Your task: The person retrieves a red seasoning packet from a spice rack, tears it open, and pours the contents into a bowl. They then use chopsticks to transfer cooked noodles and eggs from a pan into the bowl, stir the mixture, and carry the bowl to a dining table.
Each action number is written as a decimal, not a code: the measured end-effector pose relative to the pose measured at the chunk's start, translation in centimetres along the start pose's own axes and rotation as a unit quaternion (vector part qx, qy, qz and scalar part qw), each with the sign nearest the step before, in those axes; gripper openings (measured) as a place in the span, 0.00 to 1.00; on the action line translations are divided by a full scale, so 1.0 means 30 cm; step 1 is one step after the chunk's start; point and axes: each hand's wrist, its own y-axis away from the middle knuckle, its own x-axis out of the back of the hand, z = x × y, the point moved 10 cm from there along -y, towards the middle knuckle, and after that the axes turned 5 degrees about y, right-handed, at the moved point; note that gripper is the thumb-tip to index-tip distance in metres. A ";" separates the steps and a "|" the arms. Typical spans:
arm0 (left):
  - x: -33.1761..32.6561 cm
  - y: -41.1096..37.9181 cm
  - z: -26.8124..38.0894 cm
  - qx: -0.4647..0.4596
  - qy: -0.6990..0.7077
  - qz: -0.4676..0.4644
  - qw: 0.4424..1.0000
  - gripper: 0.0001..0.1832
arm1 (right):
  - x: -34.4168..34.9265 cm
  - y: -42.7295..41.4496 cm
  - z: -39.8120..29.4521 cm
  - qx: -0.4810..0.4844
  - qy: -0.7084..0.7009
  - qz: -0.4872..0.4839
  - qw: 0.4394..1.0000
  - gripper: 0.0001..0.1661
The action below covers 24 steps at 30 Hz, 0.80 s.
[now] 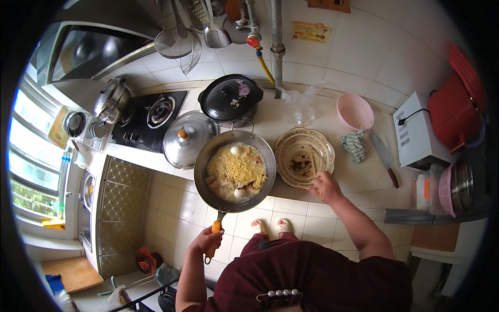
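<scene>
My left hand (207, 239) grips the orange handle (216, 227) of a deep frying pan (199, 171). Instant noodles (234, 167) in pale broth fill the pan, with a whole white egg (236, 150) near the far side and another egg (240, 193) near the handle side. To the right, my right hand (327, 188) holds what look like wooden chopsticks (313, 160), their tips inside a patterned bowl (286, 142) with a scalloped rim. Dark seasoning (301, 163) lies at the bottom of that bowl. The pan and bowl are side by side, nearly touching.
Behind the pan are a metal lid (191, 136) and a black lidded casserole (230, 99). A kitchen knife (382, 152), a cloth (354, 145) and a pink colander (354, 112) lie right of the bowl. The gas hob (136, 128) stands left, holding a steel pot (113, 102).
</scene>
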 end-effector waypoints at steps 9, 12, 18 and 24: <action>-0.057 0.022 0.035 -0.015 -0.003 -0.073 0.997 0.18 | 0.201 -0.078 0.242 -0.238 -0.415 0.214 0.852 0.14; -0.109 0.050 0.066 -0.003 0.032 -0.111 0.993 0.20 | 0.158 -0.088 0.137 -0.249 -0.558 0.164 0.774 0.19; -0.099 0.023 0.041 0.002 0.047 -0.084 0.995 0.17 | -0.005 -0.149 -0.143 -0.271 -0.549 0.027 0.790 0.17; -0.098 0.019 0.034 0.002 0.056 -0.064 0.996 0.16 | -0.102 -0.279 -0.235 -0.249 -0.431 -0.107 0.861 0.18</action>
